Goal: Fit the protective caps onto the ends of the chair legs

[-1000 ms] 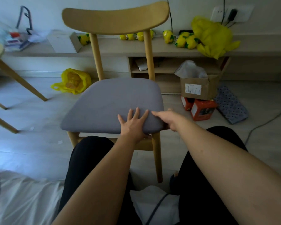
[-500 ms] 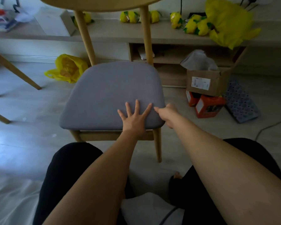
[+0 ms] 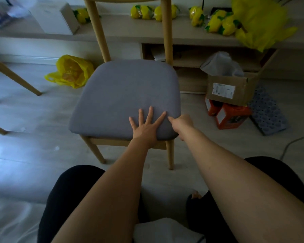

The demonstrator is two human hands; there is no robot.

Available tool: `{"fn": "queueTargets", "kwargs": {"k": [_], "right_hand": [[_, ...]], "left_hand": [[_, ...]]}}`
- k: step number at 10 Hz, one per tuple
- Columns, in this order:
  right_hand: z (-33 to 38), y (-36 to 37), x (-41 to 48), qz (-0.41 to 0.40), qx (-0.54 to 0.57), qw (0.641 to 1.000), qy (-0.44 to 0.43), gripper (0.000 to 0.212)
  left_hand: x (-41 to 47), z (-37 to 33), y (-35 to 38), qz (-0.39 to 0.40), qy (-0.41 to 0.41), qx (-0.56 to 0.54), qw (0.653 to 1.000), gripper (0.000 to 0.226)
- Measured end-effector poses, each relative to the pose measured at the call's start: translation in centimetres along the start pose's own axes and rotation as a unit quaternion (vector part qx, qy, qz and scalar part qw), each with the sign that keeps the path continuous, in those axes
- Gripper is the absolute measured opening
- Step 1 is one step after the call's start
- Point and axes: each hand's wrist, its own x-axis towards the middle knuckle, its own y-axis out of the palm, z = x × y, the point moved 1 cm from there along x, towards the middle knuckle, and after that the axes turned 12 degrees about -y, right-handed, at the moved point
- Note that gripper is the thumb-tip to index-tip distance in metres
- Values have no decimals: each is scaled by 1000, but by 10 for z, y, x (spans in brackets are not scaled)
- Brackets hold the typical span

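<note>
No text is legible: the white label [image 3: 223,90] on the cardboard box [image 3: 244,81] is too blurred to read.

Grey seat [image 3: 126,95], pale wood legs [image 3: 170,155], yellow everywhere!
Yellow bag [image 3: 72,72] centre left, yellow-green lemons [image 3: 154,11] along the top; brown box [image 3: 232,88], orange cartons [image 3: 235,109], dotted blue-grey mat [image 3: 268,111] right.

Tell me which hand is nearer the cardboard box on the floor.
Right. The right hand grips the grey seat at its front corner on the side of the cardboard box; the left hand lies flat on the seat, farther from the box.
</note>
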Motion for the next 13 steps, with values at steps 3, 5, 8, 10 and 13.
{"fn": "queueTargets", "kwargs": {"k": [3, 5, 8, 10, 13], "right_hand": [[11, -15, -46, 17, -190, 976, -105, 42], [15, -25, -63, 72, -299, 915, -260, 54], [9, -22, -60, 89, -357, 868, -333, 56], [57, 2, 15, 41, -312, 869, -382, 56], [130, -10, 86, 219, -381, 870, -223, 46]], "left_hand": [[-45, -7, -34, 11, 1, -64, 998, 80], [-67, 9, -30, -61, -25, -178, 982, 69], [-59, 71, -4, -240, 51, -126, 961, 46], [8, 53, -36, -336, 9, -221, 915, 36], [103, 37, -161, -321, -62, -260, 909, 30]]}}
